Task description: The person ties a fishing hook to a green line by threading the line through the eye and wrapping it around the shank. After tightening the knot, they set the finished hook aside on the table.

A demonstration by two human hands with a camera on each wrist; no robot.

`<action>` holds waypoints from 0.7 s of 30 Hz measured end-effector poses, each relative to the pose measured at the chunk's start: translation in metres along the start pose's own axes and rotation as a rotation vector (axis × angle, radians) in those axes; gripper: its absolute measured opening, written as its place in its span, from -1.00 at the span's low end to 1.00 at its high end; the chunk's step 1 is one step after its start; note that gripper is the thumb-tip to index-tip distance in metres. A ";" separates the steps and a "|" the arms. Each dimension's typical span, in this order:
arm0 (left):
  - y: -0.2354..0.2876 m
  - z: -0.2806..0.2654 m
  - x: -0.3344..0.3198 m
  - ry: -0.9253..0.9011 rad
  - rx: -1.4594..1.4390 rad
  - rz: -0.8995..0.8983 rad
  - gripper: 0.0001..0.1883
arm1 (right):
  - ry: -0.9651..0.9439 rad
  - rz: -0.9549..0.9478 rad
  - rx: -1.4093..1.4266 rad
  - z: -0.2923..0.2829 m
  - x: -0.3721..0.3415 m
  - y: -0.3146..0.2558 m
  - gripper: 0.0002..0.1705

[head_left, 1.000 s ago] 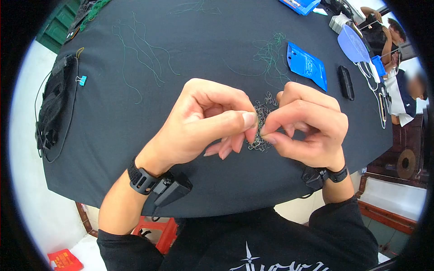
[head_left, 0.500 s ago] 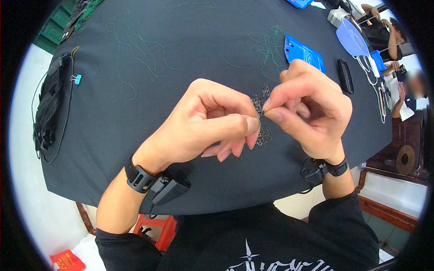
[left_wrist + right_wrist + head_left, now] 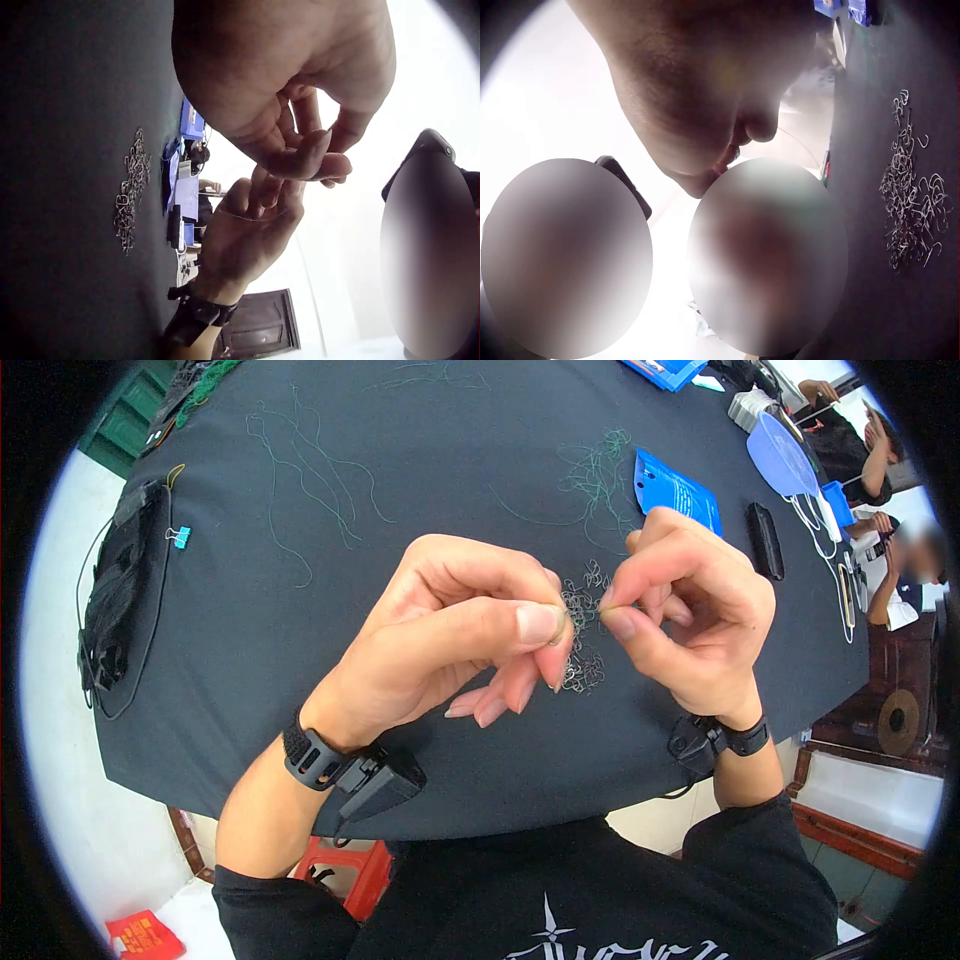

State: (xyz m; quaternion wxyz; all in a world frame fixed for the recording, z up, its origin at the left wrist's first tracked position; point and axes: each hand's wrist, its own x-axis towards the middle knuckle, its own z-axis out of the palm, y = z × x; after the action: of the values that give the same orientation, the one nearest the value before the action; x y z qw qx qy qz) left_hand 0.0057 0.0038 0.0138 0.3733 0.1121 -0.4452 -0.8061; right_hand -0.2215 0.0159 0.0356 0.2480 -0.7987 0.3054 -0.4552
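Observation:
My left hand point(image 3: 450, 630) is held above the table, thumb and index fingertip pinched together on a thin fishing line; I cannot tell whether a hook sits in that pinch too. Just to its right, my right hand point(image 3: 695, 615) pinches thumb against index finger, its other fingers curled in. In the left wrist view the fine line point(image 3: 251, 218) crosses in front of the right palm. A small gap separates the two hands' fingertips. Below and behind them lies a heap of metal fish hooks point(image 3: 582, 670), partly covered by the left fingers; the right wrist view shows the hooks point(image 3: 904, 195) plainly.
Loose green line point(image 3: 600, 480) lies tangled near a blue packet point(image 3: 675, 490), with more strands point(image 3: 310, 470) at the left. A black case point(image 3: 765, 540) and a purple basin point(image 3: 782, 455) stand right. Black fabric point(image 3: 115, 600) and a blue clip point(image 3: 180, 537) lie left.
My right hand has moved up and a little right, away from the left fingertips, so the gap between them is wider. The left hand has stayed nearly in place, still pinching.

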 end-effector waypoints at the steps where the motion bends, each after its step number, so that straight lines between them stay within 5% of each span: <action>1: 0.000 0.001 0.000 0.004 -0.013 0.004 -0.74 | -0.030 -0.006 -0.012 -0.001 0.000 -0.002 -0.80; 12: 0.000 0.000 0.001 0.042 -0.009 -0.019 -0.74 | 0.050 0.080 0.023 0.011 -0.008 -0.011 -0.73; 15: 0.000 0.001 0.001 0.046 -0.007 -0.035 -0.73 | 0.009 -0.009 -0.022 0.010 -0.007 -0.006 -0.76; 21: -0.002 0.002 0.001 0.034 -0.020 -0.041 -0.73 | 0.039 0.111 0.035 0.013 -0.011 -0.010 -0.86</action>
State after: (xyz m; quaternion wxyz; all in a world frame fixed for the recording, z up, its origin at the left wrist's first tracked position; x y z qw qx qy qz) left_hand 0.0033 0.0048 0.0136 0.3653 0.1314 -0.4283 -0.8160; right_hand -0.2116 0.0321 0.0303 0.2805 -0.7671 0.3460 -0.4617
